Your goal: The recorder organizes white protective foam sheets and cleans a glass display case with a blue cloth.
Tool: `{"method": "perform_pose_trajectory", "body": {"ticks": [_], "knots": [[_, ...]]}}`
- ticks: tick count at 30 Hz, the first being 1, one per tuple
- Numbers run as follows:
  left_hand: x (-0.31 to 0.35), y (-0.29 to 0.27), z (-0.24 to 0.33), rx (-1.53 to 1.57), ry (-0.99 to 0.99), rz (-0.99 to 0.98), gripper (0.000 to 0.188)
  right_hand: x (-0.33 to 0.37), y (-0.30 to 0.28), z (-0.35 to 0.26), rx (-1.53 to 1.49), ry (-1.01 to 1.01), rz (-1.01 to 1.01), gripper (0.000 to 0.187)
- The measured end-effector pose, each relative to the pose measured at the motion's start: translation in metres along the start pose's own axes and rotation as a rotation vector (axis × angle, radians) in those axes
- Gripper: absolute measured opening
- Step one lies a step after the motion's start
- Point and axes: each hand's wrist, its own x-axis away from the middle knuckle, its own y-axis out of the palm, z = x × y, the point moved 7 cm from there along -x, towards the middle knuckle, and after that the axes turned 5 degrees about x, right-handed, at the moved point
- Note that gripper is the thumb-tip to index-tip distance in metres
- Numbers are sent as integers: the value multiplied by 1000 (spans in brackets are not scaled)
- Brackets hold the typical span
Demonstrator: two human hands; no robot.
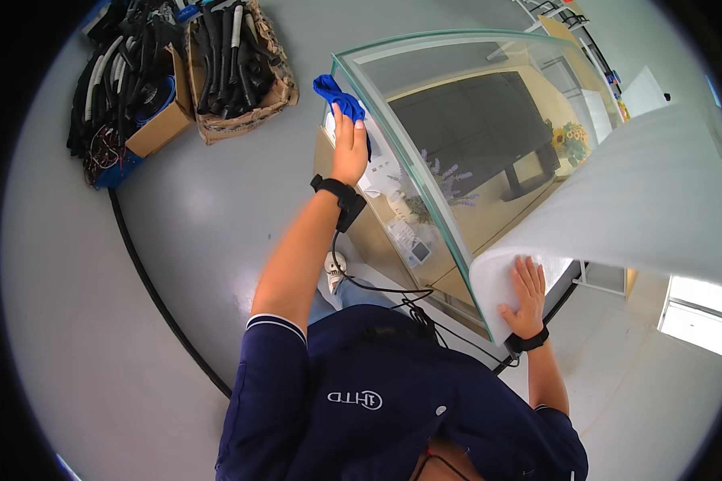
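Note:
My left hand (349, 150) reaches out to the far left corner of a glass panel with a pale green edge (444, 210). Its fingers are on a bunched blue cloth (341, 98) at the panel's edge, and the thumb is hidden. My right hand (526, 299) lies with spread fingers on a white padded sheet (618, 188). That sheet curls over the panel's near right part and rises toward the right. Both wrists wear black bands.
Through the glass show a dark monitor (473, 116), purple flowers (449, 178) and sunflowers (570, 143) on a wooden desk. Two cardboard boxes of black tubing and cables (234, 60) stand on the grey floor at the far left. A black cable (377, 286) hangs near my waist.

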Motion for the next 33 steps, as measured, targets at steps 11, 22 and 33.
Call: {"method": "perform_pose_trajectory", "body": {"ticks": [11,22,33], "knots": [[198,55,-57,62,-516,-517,44,-6,6,-5,22,188,-78,51],[-27,-38,-45,123,-208,111,35,-6,5,-18,48,405,-34,48],[0,-17,-41,-102,-215,-29,23,-6,2,-17,20,459,-18,44]]}}
